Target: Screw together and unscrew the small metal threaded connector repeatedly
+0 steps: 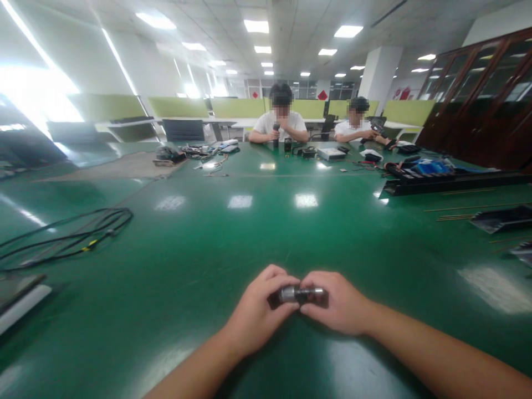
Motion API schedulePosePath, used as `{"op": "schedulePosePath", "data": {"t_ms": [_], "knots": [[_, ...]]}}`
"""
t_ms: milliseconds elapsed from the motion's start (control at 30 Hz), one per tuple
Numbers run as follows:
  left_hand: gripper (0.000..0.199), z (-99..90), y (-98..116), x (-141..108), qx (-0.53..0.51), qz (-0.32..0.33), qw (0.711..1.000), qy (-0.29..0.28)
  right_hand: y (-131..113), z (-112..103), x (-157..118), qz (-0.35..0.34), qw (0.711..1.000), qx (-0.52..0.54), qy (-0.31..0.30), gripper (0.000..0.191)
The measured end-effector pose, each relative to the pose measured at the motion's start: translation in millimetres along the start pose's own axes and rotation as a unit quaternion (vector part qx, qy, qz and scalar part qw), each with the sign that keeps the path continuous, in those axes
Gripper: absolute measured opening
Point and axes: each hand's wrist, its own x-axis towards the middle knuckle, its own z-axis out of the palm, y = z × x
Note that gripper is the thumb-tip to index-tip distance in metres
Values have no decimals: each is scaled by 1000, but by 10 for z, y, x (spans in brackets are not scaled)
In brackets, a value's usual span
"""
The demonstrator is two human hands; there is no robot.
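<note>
Being gripped end to end by two bare hands, a small metal cylinder (297,294) with dark sections is held low in the centre of the view, over a glossy green table (199,238); whether the table is touched cannot be told. The left end is enclosed by the left hand (266,296), the right end by the right hand (338,302); both are curled nearly closed, thumbs and fingers pinched onto the piece. The step in hand is judged to be two-handed handling of the piece; whether it is being twisted, pulled or pressed is not shown. For any next move, a firm, aligned hold at both ends is called for. Across the table, two people in white, (286,124) and (348,129), are seen.
</note>
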Motion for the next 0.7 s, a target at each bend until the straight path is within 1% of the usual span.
{"op": "schedulePosePath", "data": {"t_ms": [67, 167, 200, 267, 333, 367, 467, 600, 700], "knots": [[34, 1, -12, 2, 1, -6, 1000, 2, -5, -1, 2, 0, 1000, 5, 4, 16], [46, 1, -24, 8, -3, -39, 999, 18, -2, -3, 6, 8, 1000, 11, 9, 18], [45, 0, -25, 11, -6, -50, 998, 23, 0, -5, 6, 10, 1000, 14, 10, 19], [33, -2, -19, 19, -7, -57, 998, 26, 3, -8, 5, 13, 1000, 21, 16, 24], [23, -3, -5, 26, -1, -49, 998, 27, 5, -8, 4, 10, 999, 25, 31, 29], [21, -2, 3, 28, 4, -42, 999, 27, 6, -5, 3, 8, 999, 27, 40, 31], [22, -1, 25, 28, 12, -24, 999, 32, 14, 13, -2, 9, 997, 33, 63, 35], [19, -6, 42, 19, 18, 0, 998, 56, 33, 42, -12, 14, 997, 42, 68, 33], [18, -6, 35, 13, 21, 19, 998, 58, 32, 43, -14, 7, 996, 42, 73, 33]]}}
